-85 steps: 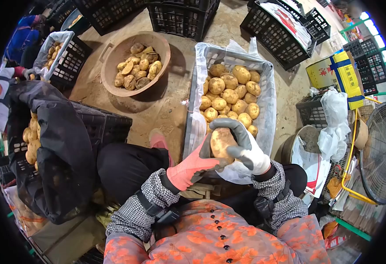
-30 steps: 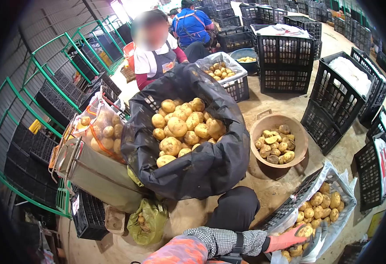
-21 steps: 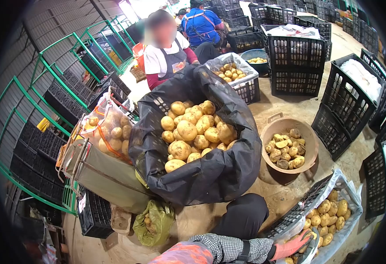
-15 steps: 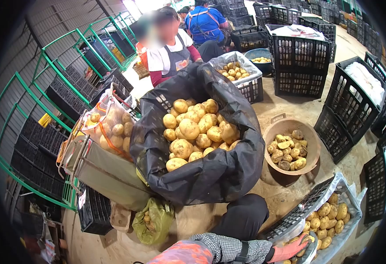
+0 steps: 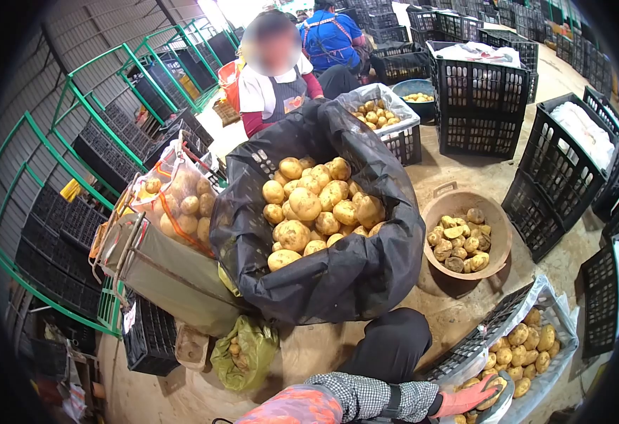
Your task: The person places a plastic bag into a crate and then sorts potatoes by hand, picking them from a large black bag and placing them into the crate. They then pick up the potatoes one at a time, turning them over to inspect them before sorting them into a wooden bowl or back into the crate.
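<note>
Pink-gloved left hand reaches rightward into the plastic-lined crate, grip closed round a potato at its near corner. A grey sliver of the right hand touches it, grip unreadable.

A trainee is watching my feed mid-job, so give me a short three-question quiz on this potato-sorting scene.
1. True or false: in the picture, the black-film-lined crate, heaped with yellow potatoes, stands left of the round tan plastic basin.
2. Multiple choice: the left hand, in an orange glove, is at A) a green bag, B) the black crate with clear liner, C) the basin.
3. Short answer: what does the basin hold?
Key: 1 true; 2 B; 3 potatoes, some apparently cut.
</note>
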`<state>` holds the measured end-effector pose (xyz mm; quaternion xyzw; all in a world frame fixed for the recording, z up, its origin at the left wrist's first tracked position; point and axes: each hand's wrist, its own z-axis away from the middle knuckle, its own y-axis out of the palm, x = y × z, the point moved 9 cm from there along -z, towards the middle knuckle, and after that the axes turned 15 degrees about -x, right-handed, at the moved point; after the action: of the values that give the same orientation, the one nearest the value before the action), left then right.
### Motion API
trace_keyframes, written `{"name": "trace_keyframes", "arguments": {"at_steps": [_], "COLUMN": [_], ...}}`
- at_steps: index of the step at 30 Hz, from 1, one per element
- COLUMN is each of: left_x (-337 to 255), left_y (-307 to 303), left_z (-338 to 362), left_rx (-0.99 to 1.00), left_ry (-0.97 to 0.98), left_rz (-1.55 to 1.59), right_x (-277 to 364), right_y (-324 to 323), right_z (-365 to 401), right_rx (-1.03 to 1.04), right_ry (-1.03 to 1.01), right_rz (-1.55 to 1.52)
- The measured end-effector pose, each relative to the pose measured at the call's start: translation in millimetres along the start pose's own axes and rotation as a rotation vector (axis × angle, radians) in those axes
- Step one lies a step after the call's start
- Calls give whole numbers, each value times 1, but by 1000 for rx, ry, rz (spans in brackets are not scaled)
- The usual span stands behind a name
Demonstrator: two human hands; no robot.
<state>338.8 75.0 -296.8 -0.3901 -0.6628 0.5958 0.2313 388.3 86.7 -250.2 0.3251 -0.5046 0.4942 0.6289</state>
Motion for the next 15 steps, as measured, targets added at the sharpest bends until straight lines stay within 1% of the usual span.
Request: {"name": "trace_keyframes", "arguments": {"at_steps": [1, 2, 3, 4, 6, 7, 9, 10, 12, 13, 15], "left_x": [2, 16, 22, 21, 21, 20, 17, 16, 15, 14, 22], "left_y": [-5, -28, -35, -33, -35, -32, -27, -24, -5, 1, 13], "left_z": [1, 6, 12, 13, 14, 13, 11, 7, 3, 3, 6], "left_rx": [-1, 52, 106, 106, 14, 14, 55, 53, 135, 134, -73], "left_ry": [0, -220, -440, -438, -376, -377, -269, -269, -314, -315, -676], "left_rz": [0, 451, 903, 904, 826, 827, 529, 530, 537, 538, 1344], "right_x": [-5, -13, -20, -21, -24, -22, -2, 0, 13, 15, 28], "right_y": [-2, -4, -5, -6, -4, -3, 3, 4, 6, 8, 12], "right_z": [-2, -3, -3, -2, 0, 1, 4, 5, 6, 7, 12], "right_rx": [0, -11, -23, -25, 7, 7, 6, 7, 21, 22, 6], "right_ry": [-1, 86, 173, 172, 204, 205, 80, 80, -62, -62, -139], "right_rz": [1, -75, -150, -149, -166, -166, -98, -96, 17, 18, 77]}}
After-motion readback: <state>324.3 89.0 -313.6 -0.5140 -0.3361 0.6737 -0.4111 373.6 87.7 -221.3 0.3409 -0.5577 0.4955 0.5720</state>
